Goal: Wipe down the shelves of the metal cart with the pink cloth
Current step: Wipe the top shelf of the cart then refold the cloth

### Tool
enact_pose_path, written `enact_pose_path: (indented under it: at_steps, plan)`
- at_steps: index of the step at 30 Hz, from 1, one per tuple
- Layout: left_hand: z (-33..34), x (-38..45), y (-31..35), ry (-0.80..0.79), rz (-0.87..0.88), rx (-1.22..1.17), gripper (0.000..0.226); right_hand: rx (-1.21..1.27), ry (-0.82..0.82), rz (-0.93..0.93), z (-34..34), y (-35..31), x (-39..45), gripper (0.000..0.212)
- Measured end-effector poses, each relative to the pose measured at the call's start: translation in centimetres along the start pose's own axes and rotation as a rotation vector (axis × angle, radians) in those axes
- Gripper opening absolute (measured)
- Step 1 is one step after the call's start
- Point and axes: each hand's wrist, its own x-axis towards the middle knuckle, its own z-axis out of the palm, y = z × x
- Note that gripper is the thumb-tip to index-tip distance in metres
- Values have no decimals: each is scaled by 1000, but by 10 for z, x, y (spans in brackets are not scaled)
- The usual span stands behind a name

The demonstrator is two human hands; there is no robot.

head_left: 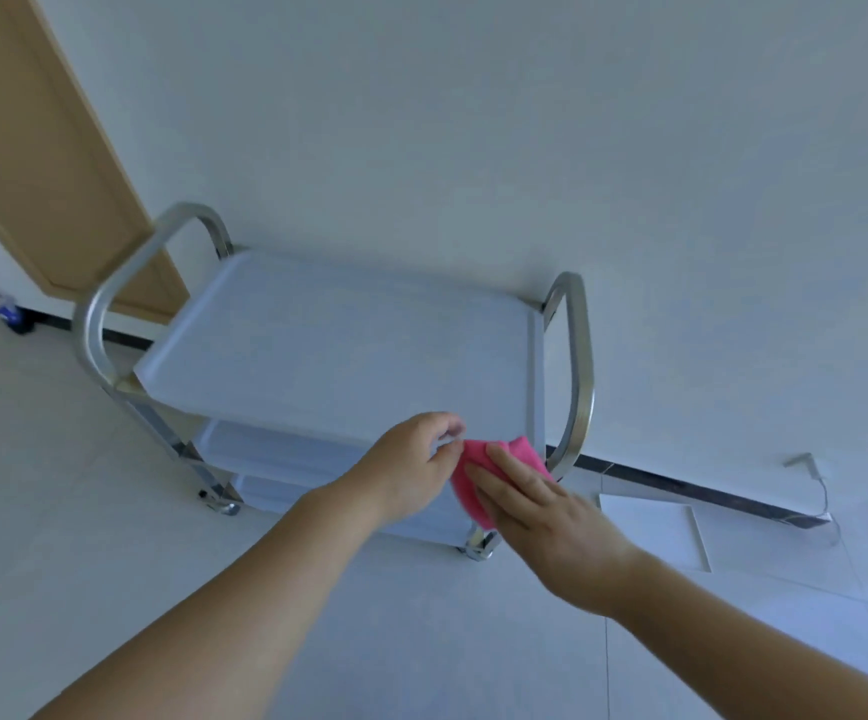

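Note:
The metal cart (575, 356) stands against the white wall, with a pale top shelf (349, 350) and two lower shelves partly seen beneath it. A pink cloth (520, 452) lies over the front right corner of the top shelf. My right hand (541, 517) lies flat on the cloth with straight fingers. My left hand (411, 467) is just left of it, its curled fingertips pinching the cloth's left edge at the shelf's front rim.
A tan wooden door (32, 163) is at the left, with a blue-capped bottle (1, 304) on the floor by it. A flat white panel (655, 532) lies on the tiled floor right of the cart. A cable (821, 491) hangs from the wall.

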Motion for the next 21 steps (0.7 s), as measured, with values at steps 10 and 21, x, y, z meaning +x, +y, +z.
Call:
enact_pose_path:
  at_steps: [10, 21]
  plan:
    - [-11, -7, 87, -106, 227, 246, 18, 278, 168, 122, -52, 43, -35, 27]
    - [-26, 30, 72, -162, 345, 260, 16, 867, -198, 707, -23, 68, 16, 41]
